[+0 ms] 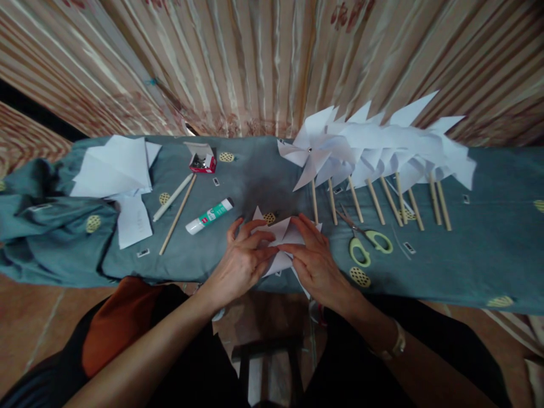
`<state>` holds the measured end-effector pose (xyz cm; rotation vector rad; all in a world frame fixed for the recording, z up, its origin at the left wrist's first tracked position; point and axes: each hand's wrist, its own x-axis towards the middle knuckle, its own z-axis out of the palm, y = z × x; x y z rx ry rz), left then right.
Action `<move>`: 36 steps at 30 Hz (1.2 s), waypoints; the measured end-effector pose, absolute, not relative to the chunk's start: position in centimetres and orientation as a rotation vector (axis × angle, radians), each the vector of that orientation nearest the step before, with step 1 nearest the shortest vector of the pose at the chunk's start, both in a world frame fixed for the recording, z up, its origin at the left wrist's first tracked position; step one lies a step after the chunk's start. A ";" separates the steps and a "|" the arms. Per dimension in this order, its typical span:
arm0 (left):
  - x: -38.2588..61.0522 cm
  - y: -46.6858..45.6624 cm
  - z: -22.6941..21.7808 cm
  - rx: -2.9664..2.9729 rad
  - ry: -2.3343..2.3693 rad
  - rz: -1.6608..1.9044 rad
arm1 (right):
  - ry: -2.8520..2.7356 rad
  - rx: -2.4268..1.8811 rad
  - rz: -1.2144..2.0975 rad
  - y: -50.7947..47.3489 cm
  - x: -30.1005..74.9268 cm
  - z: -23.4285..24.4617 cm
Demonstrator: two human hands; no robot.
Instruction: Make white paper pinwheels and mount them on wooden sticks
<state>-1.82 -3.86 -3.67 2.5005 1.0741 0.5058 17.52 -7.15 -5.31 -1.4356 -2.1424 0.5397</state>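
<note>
A white paper pinwheel (280, 231), its pointed corners sticking out, is between my hands near the front edge of the cloth-covered table. My left hand (246, 255) grips its left side, with thumb and fingers closing over the paper near the centre. On the other side my right hand (313, 260) pinches the paper, its thumb close to the left fingertips. My hands cover part of the folds. A glue stick (209, 216) lies left of my left hand. Scissors with green handles (365, 238) rest to the right of my right hand.
Finished paper pinwheels on wooden sticks (382, 150) lie overlapping at the back right. A small red box (203, 161) holds metal pins. A wooden stick (177, 215) and a pale pen-like rod (173, 197) lie beside paper sheets (113, 167). A striped curtain (255, 62) hangs behind.
</note>
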 end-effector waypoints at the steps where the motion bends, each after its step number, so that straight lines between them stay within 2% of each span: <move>1: -1.8 -3.8 -3.7 2.511 1.075 0.507 | -2.143 -1.415 0.494 -7.1 17.7 -5.2; 4: -1.8 -3.8 -3.7 2.543 1.073 0.520 | -2.059 -1.387 0.266 -6.8 19.1 -4.9; 8: -1.9 -3.8 -4.0 2.567 1.067 0.519 | -1.919 -1.623 0.111 -6.6 22.0 -4.5; 14: -2.0 -3.8 -4.4 2.574 1.060 0.533 | -1.895 -1.696 0.125 -7.1 23.0 -5.7; 21: -1.9 -3.7 -4.3 2.613 1.050 0.501 | -1.700 -1.694 0.342 -7.0 22.4 -6.4; 36: -1.9 -3.8 -4.0 2.562 1.046 0.510 | -1.682 -1.653 0.303 -6.5 21.7 -5.8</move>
